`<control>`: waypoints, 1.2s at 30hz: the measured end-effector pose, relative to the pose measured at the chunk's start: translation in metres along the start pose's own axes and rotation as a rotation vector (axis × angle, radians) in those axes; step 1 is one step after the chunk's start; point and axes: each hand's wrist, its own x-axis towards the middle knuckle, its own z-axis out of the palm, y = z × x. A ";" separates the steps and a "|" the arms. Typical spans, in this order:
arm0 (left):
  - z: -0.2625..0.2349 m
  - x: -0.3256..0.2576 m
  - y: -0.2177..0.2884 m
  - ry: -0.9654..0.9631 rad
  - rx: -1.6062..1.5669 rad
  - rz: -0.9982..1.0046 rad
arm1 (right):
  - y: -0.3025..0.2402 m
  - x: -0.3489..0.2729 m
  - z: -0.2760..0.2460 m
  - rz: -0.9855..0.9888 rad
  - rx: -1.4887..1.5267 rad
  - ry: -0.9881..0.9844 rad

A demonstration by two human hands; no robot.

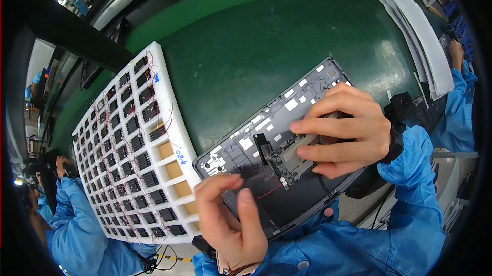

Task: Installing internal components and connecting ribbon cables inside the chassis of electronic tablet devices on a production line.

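Observation:
A dark grey laptop case [279,123] lies tilted on the green bench, its inner side up with white stickers along it. My right hand [351,132] grips a circuit board [292,161] by its right part, fingers and thumb on its edges, over the middle of the case. A black part [262,146] juts from the board's left end. Thin red wires [270,192] run from the board's lower corner toward the left. My left hand [233,219] is at the case's near left corner, thumb and forefinger apart, with nothing visible between them.
On the left, a white foam tray [171,91] holds many small black parts with red wires in its pockets. A stack of white sheets [417,45] is at the far right of the green bench [266,35]. People in blue sleeves [456,117] are at both sides.

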 end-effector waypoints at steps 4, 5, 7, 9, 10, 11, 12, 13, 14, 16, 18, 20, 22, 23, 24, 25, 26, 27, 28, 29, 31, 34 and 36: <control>-0.005 0.018 0.004 -0.144 0.343 0.252 | -0.002 0.003 0.000 0.019 0.022 -0.001; -0.003 0.020 0.005 -0.243 0.286 0.229 | -0.004 0.004 -0.001 0.035 0.037 -0.005; -0.003 0.022 0.007 -0.357 0.295 0.236 | -0.001 0.004 0.000 -0.008 0.040 -0.007; -0.004 0.022 0.008 -0.462 0.354 0.221 | 0.001 0.005 0.001 -0.054 0.043 -0.009; -0.006 0.021 0.007 -0.453 0.351 0.224 | 0.000 0.006 0.001 -0.046 0.054 -0.018; -0.008 0.019 0.005 -0.413 0.304 0.192 | -0.001 0.006 0.001 -0.038 0.066 -0.027; -0.011 0.018 0.004 -0.372 0.257 0.161 | -0.001 0.007 0.001 -0.048 0.065 -0.031; -0.011 0.018 0.004 -0.358 0.253 0.149 | -0.001 0.005 0.001 -0.026 0.059 -0.042; -0.012 0.017 0.005 -0.354 0.248 0.150 | -0.001 0.004 0.001 -0.004 0.054 -0.053; -0.017 0.016 0.008 -0.294 0.217 0.039 | -0.001 0.004 0.003 0.020 0.037 -0.062; -0.020 0.016 0.001 -0.239 0.298 0.130 | 0.000 0.004 0.005 0.047 0.018 -0.068; -0.022 0.017 -0.002 -0.137 0.402 0.193 | 0.005 0.006 0.010 0.051 -0.008 -0.127; -0.025 0.018 -0.004 -0.102 0.491 0.308 | 0.007 0.010 0.017 0.055 -0.015 -0.142; -0.027 0.017 -0.004 -0.144 0.465 0.283 | 0.008 0.011 0.020 0.057 -0.019 -0.173; -0.028 0.017 -0.004 -0.186 0.437 0.258 | 0.008 0.013 0.022 0.060 -0.024 -0.204; -0.028 0.018 -0.004 -0.184 0.437 0.260 | 0.008 0.014 0.023 0.059 -0.026 -0.205; -0.027 0.019 -0.005 -0.179 0.488 0.269 | 0.008 0.015 0.024 0.069 -0.027 -0.233; -0.026 0.020 -0.007 -0.174 0.539 0.278 | 0.009 0.016 0.025 0.081 -0.029 -0.262; -0.025 0.020 -0.009 -0.174 0.540 0.277 | 0.009 0.017 0.025 0.081 -0.028 -0.262; -0.024 0.020 -0.011 -0.171 0.540 0.267 | 0.009 0.017 0.026 0.090 -0.006 -0.268; -0.023 0.020 -0.013 -0.170 0.541 0.254 | 0.011 0.018 0.027 0.102 0.018 -0.274; -0.022 0.021 -0.011 -0.207 0.542 0.207 | 0.012 0.019 0.028 0.110 0.027 -0.295; -0.022 0.021 -0.008 -0.226 0.584 0.224 | 0.012 0.020 0.027 0.104 0.031 -0.297</control>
